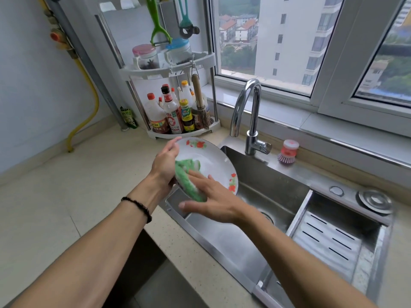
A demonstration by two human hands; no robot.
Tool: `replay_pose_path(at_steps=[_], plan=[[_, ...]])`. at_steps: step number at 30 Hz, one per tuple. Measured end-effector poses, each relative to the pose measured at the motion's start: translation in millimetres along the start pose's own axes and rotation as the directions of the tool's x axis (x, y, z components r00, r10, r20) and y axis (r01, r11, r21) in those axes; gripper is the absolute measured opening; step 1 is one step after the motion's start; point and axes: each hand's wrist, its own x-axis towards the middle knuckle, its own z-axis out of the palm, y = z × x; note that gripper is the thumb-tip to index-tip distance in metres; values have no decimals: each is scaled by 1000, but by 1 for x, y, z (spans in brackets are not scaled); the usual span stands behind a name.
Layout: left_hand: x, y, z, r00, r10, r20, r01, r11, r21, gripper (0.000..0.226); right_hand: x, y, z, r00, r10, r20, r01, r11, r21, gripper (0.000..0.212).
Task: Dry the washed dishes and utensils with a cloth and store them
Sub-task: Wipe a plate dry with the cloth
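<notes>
Stainless steel sink (255, 247) lies below the raised hands. Above its left edge, a white plate (211, 162) with red flowers tilts, its rim gripped by the left hand (165, 163). The right hand (210, 200), fingers spread flat, presses a green cloth (185, 176) against the plate's face.

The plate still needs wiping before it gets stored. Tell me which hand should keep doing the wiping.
Right. The right hand lies flat on the green cloth, pressing it against the plate. The left hand grips the plate's rim, holding it tilted over the sink, so it is occupied.
</notes>
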Motion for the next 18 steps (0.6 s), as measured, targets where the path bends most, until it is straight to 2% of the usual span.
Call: replay_pose_path(at_steps=[3, 6, 8, 10, 13, 15, 18], plan=[[-1, -2, 0, 999, 47, -16, -46, 995, 87, 35, -4, 7, 0, 998, -5, 59, 9, 997, -78, 95], [-8, -11, 11, 998, 65, -1, -64, 993, 101, 36, 8, 2, 5, 999, 26, -28, -27, 999, -26, 100], [-9, -13, 13, 997, 71, -42, -66, 993, 94, 36, 5, 0, 6, 999, 10, -48, -11, 1000, -17, 95], [-4, -9, 9, 989, 84, -122, -70, 991, 113, 37, -7, 7, 3, 1000, 8, -2, -8, 993, -115, 86], [-6, -6, 9, 964, 174, -202, -132, 970, 203, 39, -19, 20, -2, 996, 92, 24, -84, 970, -227, 76], [-14, -9, 17, 942, 256, -215, -189, 938, 292, 40, -13, 14, 2, 995, 103, -6, -102, 986, -132, 80], [-17, -14, 19, 928, 293, -229, -208, 919, 335, 40, -5, 7, 19, 997, 58, -45, -55, 997, 53, 88]])
